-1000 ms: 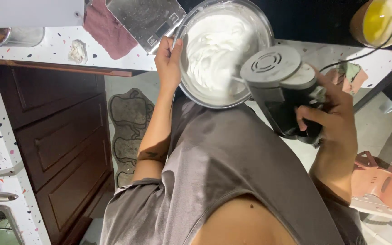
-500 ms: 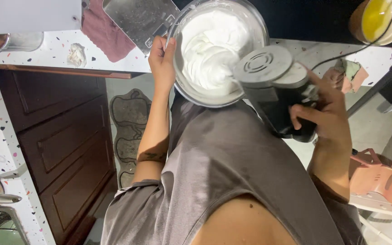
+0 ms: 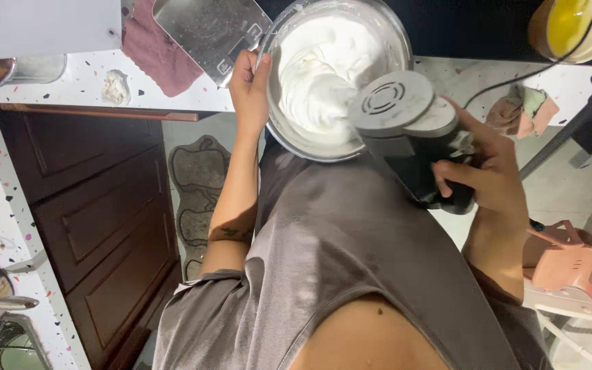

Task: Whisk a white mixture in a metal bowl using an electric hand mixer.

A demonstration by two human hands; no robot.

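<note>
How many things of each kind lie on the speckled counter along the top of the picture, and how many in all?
Bowls: 2, a metal bowl of white cream and a yellow bowl
Cloths: 2, a dark red cloth and a crumpled cloth
Kitchen scales: 1, a steel scale
Total: 5

At twelve o'clock I see bright white cream [image 3: 323,75] in a shiny steel bowl [image 3: 397,41]. The hand mixer [image 3: 412,137] is grey on top, black below. At ten o'clock, a dusty-red cloth [image 3: 155,58] lies on the white countertop [image 3: 63,85] speckled red and black. My shirt [image 3: 351,260] is plain grey; the cabinet doors [image 3: 97,205] are dark brown.
</note>
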